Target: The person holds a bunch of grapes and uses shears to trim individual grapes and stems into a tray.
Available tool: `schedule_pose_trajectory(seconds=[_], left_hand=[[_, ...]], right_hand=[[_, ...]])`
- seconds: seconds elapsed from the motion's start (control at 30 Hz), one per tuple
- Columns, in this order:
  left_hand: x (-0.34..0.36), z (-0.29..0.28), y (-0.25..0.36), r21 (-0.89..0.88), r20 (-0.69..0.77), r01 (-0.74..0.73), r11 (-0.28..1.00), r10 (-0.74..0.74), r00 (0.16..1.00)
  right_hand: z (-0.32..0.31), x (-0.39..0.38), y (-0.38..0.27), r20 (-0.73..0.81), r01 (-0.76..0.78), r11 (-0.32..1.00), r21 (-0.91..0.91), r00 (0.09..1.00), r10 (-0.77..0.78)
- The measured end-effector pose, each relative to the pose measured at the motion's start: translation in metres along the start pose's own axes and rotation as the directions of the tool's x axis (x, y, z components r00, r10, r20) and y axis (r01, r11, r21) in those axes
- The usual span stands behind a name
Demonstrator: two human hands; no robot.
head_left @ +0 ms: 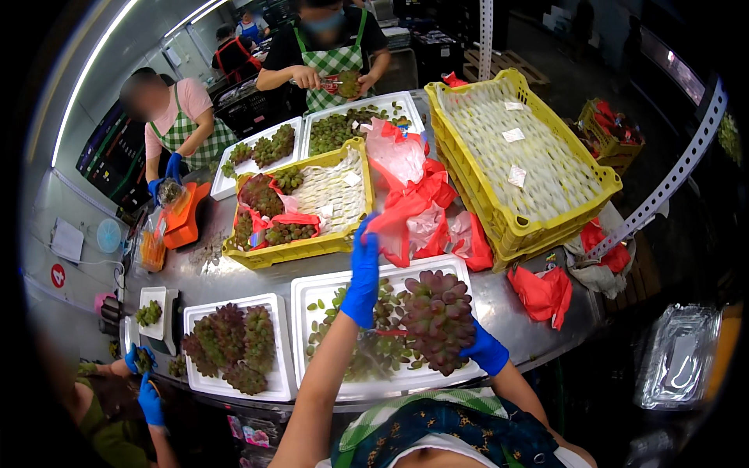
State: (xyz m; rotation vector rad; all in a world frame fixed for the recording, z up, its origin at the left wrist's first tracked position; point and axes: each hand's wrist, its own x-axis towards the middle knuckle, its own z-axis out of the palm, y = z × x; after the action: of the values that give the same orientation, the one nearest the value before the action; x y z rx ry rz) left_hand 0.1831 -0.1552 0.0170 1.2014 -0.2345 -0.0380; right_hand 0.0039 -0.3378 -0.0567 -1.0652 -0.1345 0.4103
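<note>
My right hand, in a blue glove, holds a large purple-green succulent rosette cluster from its right side. The cluster is above a white tray with loose green leaves and small succulent pieces in it. My left hand, also in a blue glove, reaches forward over the tray. Its fingertips are closed at the edge of a sheet of red wrapping paper. That sheet joins a heap of crumpled red and pink paper on the metal table.
Behind the tray is a yellow crate with succulents; stacked yellow crates stand right. Left are a white tray of dark succulents and a scale. Crumpled red paper lies right. Co-workers stand across the table and at lower left.
</note>
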Motion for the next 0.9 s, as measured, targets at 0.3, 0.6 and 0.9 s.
schedule_pose_trajectory(seconds=[0.3,0.6,0.9], left_hand=[[-0.066,0.018,0.039,0.14,0.365,0.308,0.941,-0.338,0.868],[-0.167,-0.006,0.03,-0.419,0.124,0.43,0.8,-0.418,0.9],[-0.188,-0.037,0.036,-0.528,-0.013,0.309,0.791,-0.372,0.928]], right_hand=[[0.028,0.005,-0.032,-0.043,0.041,0.999,-0.01,0.998,-0.042],[0.082,0.03,-0.045,-0.007,0.029,0.998,-0.064,1.0,-0.03],[0.136,0.037,-0.07,0.128,0.05,0.906,-0.421,0.992,0.004]])
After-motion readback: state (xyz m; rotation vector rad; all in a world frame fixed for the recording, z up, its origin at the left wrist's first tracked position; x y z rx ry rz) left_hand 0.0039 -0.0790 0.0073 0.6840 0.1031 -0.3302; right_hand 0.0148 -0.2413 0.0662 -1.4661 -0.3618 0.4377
